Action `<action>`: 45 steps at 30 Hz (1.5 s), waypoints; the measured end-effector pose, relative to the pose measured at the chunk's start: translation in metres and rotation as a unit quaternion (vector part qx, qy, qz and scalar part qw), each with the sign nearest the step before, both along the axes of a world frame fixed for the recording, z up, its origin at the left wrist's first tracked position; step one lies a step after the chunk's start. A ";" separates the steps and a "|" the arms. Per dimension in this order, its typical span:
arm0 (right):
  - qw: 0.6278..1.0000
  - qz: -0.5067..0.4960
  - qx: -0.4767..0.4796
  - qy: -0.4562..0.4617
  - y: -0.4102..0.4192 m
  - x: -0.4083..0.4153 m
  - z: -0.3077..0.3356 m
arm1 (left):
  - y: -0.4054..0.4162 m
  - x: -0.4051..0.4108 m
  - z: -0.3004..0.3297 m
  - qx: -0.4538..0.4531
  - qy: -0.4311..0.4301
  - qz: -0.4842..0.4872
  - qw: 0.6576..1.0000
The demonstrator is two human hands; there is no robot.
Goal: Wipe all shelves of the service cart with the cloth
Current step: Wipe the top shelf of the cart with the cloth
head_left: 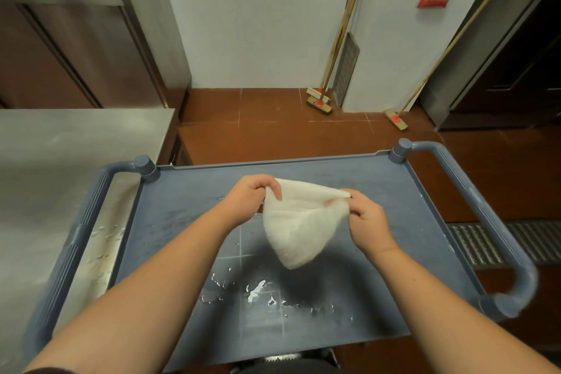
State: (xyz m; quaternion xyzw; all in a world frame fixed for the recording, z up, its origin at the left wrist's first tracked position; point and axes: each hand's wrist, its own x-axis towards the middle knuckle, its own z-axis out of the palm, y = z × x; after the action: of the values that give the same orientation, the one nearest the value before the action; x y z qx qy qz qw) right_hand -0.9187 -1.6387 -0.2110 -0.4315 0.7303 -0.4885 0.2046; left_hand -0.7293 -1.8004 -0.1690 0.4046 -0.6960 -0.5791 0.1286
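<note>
A white cloth (299, 228) hangs folded above the blue service cart's top shelf (379, 222). My left hand (252, 196) pinches its upper left corner and my right hand (365, 218) pinches its upper right corner, so the cloth droops to a point between them. The shelf is wet, with water droplets and small puddles (255, 291) near its front edge. Lower shelves are hidden under the top one.
Blue cart handles run along the left (79, 237) and right (485, 215) sides. A steel counter (60, 161) adjoins the cart's left. Brooms (318, 100) lean on the far wall, another (396, 120) to the right. A floor drain grate (498, 240) lies at right.
</note>
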 end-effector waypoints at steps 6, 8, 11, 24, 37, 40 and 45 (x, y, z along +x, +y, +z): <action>0.988 0.028 -0.011 -0.150 -0.004 0.001 0.003 | 0.002 0.018 0.009 -0.043 0.009 -0.073 0.996; 0.940 0.001 -0.066 -0.335 -0.006 0.008 0.013 | 0.004 0.020 0.009 0.004 0.045 -0.068 0.997; 0.869 -0.001 -0.079 -0.488 -0.005 0.017 0.017 | 0.008 0.019 0.010 0.145 0.163 -0.011 0.976; 0.954 -0.102 0.008 -0.280 -0.001 0.067 -0.002 | 0.007 0.043 -0.011 0.162 0.096 -0.085 0.978; 0.972 -0.039 0.186 0.139 0.014 0.086 -0.003 | 0.008 0.054 -0.043 -0.262 -0.049 -0.126 0.956; 0.904 -0.117 0.195 0.363 0.018 0.086 -0.009 | 0.012 0.053 -0.044 -0.326 -0.010 -0.112 0.939; 0.991 -0.131 -0.022 -0.030 0.030 0.067 -0.014 | 0.022 0.034 -0.044 -0.223 0.045 -0.063 0.972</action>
State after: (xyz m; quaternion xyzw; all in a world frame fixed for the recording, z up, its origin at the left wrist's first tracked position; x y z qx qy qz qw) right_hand -0.8518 -1.6091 -0.2255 -0.3216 0.7633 -0.5395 0.1513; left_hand -0.6952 -1.7785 -0.2128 0.2945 -0.8250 -0.4341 0.2104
